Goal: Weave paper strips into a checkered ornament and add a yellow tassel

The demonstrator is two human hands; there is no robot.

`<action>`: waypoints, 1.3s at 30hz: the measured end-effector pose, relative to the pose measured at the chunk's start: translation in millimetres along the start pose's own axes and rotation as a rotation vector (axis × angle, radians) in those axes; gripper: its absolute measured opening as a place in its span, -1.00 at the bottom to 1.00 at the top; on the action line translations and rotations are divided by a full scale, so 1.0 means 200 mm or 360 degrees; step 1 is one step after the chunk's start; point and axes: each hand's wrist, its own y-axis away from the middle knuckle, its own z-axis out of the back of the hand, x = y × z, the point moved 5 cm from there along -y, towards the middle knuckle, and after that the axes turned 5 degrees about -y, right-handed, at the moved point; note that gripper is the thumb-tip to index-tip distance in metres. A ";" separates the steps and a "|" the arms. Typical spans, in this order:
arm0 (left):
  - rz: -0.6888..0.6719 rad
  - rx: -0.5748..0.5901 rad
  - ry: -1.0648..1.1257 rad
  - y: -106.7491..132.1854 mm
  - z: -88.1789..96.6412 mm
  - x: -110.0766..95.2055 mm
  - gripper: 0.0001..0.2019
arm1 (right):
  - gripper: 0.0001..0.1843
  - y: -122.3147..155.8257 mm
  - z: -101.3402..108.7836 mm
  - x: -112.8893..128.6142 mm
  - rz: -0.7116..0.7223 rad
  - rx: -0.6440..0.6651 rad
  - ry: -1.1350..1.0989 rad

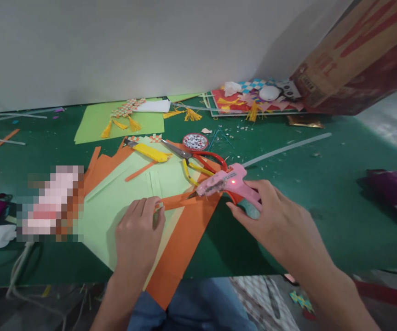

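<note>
Near the table's front, my left hand (139,227) is closed, pinching a small woven piece of orange and pale green paper strips (158,207). From it an orange paper strip (174,202) runs right, toward the nozzle of a pink hot glue gun (231,181). The gun lies on its side with a red light glowing and a long translucent glue stick (288,149) in its back. My right hand (281,214) has its fingers at the gun's handle, the thumb standing off below it. Scissors (184,154) with red and yellow handles lie partly under the gun.
Green and orange paper sheets (115,197) lie under my left hand. Beyond them are a yellow utility knife (152,151), a round dish of beads (195,141) and tasselled woven pieces (125,110). A paper bag (357,59) stands back right; cables (22,266) hang front left.
</note>
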 end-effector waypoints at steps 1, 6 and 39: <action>0.0012 0.0000 0.0018 0.00 0.00 0.00 -0.92 | -0.65 0.00 0.00 -0.01 -0.0018 -0.0003 0.0002; 0.0010 0.0004 0.0006 0.00 0.00 0.00 -0.93 | -0.59 0.01 0.02 -0.07 -0.0130 -0.0012 0.0010; 0.0093 -0.0004 0.0020 0.02 0.00 0.01 -0.90 | -0.53 0.01 0.04 -0.27 -0.0379 -0.0269 0.0388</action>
